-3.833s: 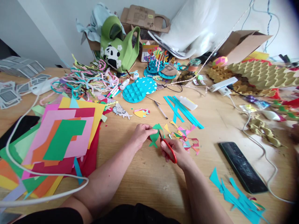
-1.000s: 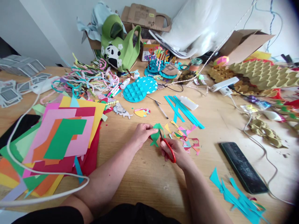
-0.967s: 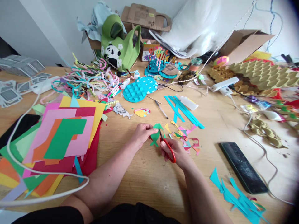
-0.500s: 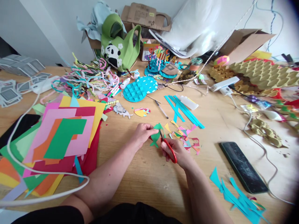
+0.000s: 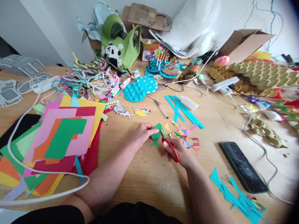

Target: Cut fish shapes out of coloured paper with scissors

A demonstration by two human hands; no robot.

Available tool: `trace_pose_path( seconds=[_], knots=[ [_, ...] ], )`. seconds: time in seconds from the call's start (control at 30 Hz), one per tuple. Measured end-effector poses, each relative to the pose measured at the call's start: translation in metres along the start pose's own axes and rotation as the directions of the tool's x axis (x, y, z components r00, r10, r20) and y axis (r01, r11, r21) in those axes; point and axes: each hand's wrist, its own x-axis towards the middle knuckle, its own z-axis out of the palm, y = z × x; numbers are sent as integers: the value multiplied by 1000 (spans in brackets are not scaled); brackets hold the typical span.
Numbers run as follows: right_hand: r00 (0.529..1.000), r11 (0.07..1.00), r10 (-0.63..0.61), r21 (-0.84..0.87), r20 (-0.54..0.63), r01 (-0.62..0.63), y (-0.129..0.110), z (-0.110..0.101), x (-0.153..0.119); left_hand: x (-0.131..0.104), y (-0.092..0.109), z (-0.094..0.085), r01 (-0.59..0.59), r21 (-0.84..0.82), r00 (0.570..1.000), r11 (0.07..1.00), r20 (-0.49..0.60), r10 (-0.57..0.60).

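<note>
Between the thumb and fingers of my left hand (image 5: 143, 134) is a small green paper fish (image 5: 155, 137), its forked tail pointing down toward me. My right hand (image 5: 176, 149) is closed around the red handles of a pair of scissors (image 5: 174, 152). The blades reach the fish's right edge, where a thin green sliver stands out. Just right of the hands lies a scatter of paper scraps (image 5: 187, 137) in pink, yellow and orange. A yellow paper fish (image 5: 141, 112) and a grey patterned cutout (image 5: 121, 109) rest beyond my left hand.
Coloured paper sheets (image 5: 77, 146) are piled at left, crossed by a white cable (image 5: 50, 172). A phone (image 5: 243, 166) and blue scraps (image 5: 238, 199) lie at right. Farther back are blue strips (image 5: 187, 109), a pen (image 5: 162, 109), blue discs (image 5: 135, 91) and a green panda bag (image 5: 121, 46).
My right hand and the scissors have shifted slightly right and the blades have drawn back a little along the fish's edge. My left hand stays nearly still, holding the fish.
</note>
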Motion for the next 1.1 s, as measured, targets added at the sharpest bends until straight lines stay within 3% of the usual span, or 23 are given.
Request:
trace_pose_path(
  seconds=[0.47,1.1],
  knots=[
    [999,1000,-27,3,30,27,0,-2,0,0,-1,-3,-1,32,998,999,68,-1],
    [996,996,-79,46,41,77,1,-1,-1,-1,2,0,15,-22,1000,1000,25,-15]
  ],
)
